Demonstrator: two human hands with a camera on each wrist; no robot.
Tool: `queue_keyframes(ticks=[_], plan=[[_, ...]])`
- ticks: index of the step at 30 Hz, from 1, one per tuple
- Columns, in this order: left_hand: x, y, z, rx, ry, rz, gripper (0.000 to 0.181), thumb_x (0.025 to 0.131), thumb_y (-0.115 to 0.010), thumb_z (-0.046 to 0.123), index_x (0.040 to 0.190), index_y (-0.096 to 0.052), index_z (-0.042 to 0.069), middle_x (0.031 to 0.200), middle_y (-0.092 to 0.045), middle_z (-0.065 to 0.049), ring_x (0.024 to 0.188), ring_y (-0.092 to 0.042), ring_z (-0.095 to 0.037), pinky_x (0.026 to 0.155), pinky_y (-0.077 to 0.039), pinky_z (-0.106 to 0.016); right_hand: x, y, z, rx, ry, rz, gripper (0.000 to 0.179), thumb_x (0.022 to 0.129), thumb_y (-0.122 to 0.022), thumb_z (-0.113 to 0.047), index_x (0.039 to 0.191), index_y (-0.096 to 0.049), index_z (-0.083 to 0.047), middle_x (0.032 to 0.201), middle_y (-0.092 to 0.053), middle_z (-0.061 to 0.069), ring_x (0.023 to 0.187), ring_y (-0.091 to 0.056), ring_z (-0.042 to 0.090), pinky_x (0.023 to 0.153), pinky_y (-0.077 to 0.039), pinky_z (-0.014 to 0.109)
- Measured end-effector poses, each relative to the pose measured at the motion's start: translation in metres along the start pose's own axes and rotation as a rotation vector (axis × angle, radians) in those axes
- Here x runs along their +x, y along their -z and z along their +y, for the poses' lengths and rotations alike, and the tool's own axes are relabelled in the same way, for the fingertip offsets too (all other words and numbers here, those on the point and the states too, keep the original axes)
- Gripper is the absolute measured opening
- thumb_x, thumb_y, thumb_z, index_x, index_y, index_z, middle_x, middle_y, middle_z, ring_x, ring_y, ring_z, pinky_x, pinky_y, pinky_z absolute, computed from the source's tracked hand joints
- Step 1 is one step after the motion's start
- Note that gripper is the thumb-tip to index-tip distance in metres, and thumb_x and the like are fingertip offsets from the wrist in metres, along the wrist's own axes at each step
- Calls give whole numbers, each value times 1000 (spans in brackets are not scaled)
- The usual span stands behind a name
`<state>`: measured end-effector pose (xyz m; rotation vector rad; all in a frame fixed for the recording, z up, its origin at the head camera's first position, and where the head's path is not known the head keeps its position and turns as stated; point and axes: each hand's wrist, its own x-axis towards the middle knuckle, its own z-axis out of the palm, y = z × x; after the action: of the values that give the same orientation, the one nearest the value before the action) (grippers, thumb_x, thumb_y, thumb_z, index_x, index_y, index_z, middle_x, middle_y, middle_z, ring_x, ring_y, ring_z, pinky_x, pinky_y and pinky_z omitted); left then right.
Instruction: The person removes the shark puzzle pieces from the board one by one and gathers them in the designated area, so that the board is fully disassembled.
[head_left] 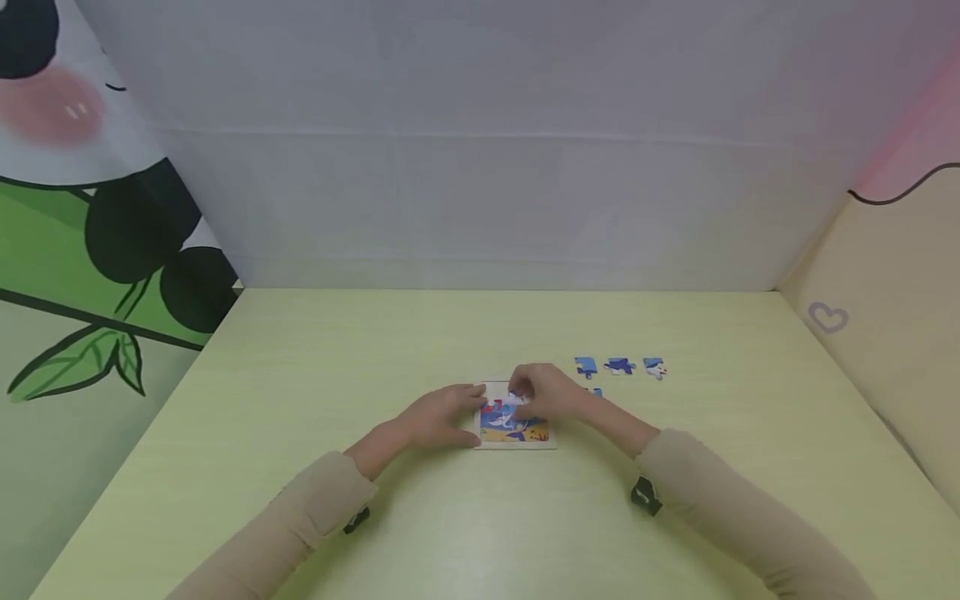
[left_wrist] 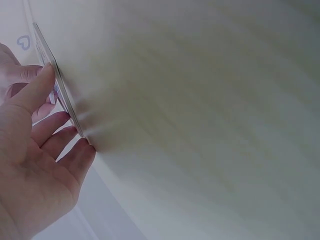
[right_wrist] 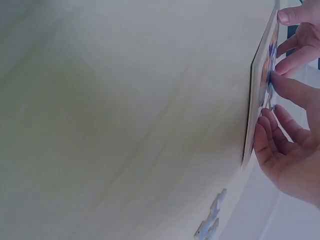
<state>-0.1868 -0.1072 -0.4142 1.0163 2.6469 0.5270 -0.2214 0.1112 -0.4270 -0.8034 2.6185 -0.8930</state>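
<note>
While the right grip (head_left: 553, 390) pinches a piece (right_wrist: 270, 96), the puzzle (head_left: 516, 445) lies beneath.

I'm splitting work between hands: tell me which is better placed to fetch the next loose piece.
Probably the right hand: loose pieces lie on its side, though it pinches a piece over the board. The left hand rests on the board's left edge, farther from them.

Puzzle board (head_left: 516, 446) on the table (head_left: 420, 333), left hand (head_left: 438, 418) at its left edge, right hand (head_left: 553, 392) over it, loose pieces (head_left: 619, 367) farther right.
</note>
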Motion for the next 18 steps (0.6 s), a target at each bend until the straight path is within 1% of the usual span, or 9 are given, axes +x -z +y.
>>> queue_keyframes(ticks=[5,11,18], plan=[[0,-1,0,5,-7,19,60,79,-69,25,127,-48,-6,137,-40,-20,126,-36,-36,104,-30,-46,-3,-2,-5,32,-21,21,31,72,-75,-10,99,-61,-3,81,-57,-1,74,-52,11,67,-47,20],[0,-2,0,9,-3,25,61,79,-70,26,126,-49,-5,137,-40,-20,126,-37,-35,104,-30,-45,-6,-4,-9,18,-23,42,35,72,-75,-9,103,-62,0,83,-59,1,71,-51,11,63,-46,20],[1,-1,1,9,0,25,60,78,-71,25,125,-50,-6,136,-41,-20,125,-38,-35,104,-31,-45,-10,-4,-9,25,-64,1,46,69,-78,-11,111,-61,0,87,-59,0,74,-51,11,66,-46,22]])
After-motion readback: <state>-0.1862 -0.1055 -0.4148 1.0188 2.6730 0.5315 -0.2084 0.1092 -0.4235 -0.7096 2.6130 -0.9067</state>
